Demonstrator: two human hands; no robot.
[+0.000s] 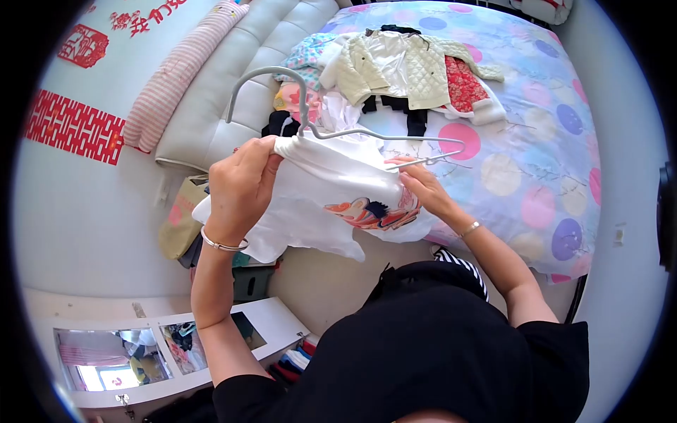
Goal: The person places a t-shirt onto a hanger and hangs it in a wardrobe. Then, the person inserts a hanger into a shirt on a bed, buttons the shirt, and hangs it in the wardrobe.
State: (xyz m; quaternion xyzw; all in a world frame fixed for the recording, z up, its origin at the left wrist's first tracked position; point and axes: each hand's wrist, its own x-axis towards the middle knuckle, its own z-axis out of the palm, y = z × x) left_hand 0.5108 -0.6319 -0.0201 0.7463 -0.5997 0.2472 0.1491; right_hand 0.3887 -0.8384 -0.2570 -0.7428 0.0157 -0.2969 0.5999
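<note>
A white shirt [303, 183] hangs stretched between two hands at the near left edge of the bed [518, 176], above the floor. Its colourful print faces the person; whether that includes lettering is too small to tell. A grey hanger [303, 109] meets the shirt at the collar, hook raised, one arm lying bare of cloth towards the bed.

The left hand [243, 180], farther from the bed, pinches the collar tightly between thumb and fingers, beside the hook. The right hand [427, 192], nearer the bed, lies on the shirt's other side with fingers extended, fingertips by the hanger's lower bar; how firmly it grips cannot be told. A bangle [224, 244] circles the left wrist, a bracelet [469, 229] the right.

Towards the bed's far end lie a pale quilted jacket [363, 74], a red patterned garment [464, 84] and other clothes. A padded headboard [204, 92] borders the bed's left, with a striped bolster [176, 77] along it.

On the wall left of the bed, red characters [151, 17] include a readable "我们", cut off by the view's edge. Below them are an ornate red sign [82, 46], too stylised to read surely, and a red strip [74, 127] repeating a "囍" pattern
</note>
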